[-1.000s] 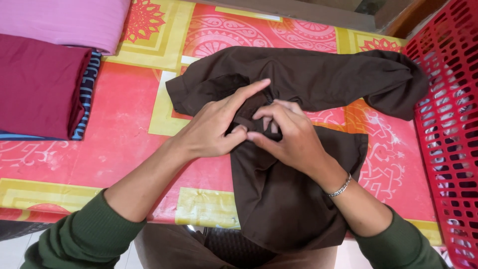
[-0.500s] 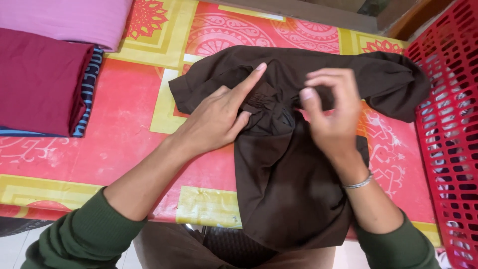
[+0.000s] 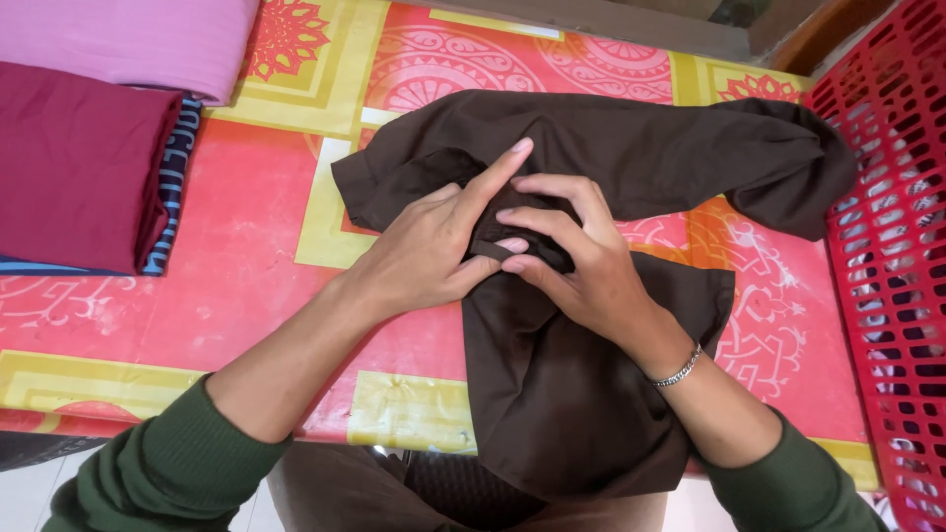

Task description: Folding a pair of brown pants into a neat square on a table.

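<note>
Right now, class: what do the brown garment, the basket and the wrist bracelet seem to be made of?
Brown garment: matte woven cloth, probably cotton; it creases softly. Basket: glossy red plastic, moulded lattice wall. Bracelet: shiny silver metal links, likely.

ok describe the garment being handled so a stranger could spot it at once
On the red and yellow patterned tablecloth, look left of the red plastic basket. The dark brown garment lies spread under the left hand and right hand, unlike the neatly folded maroon cloth and pink cloth.
</note>
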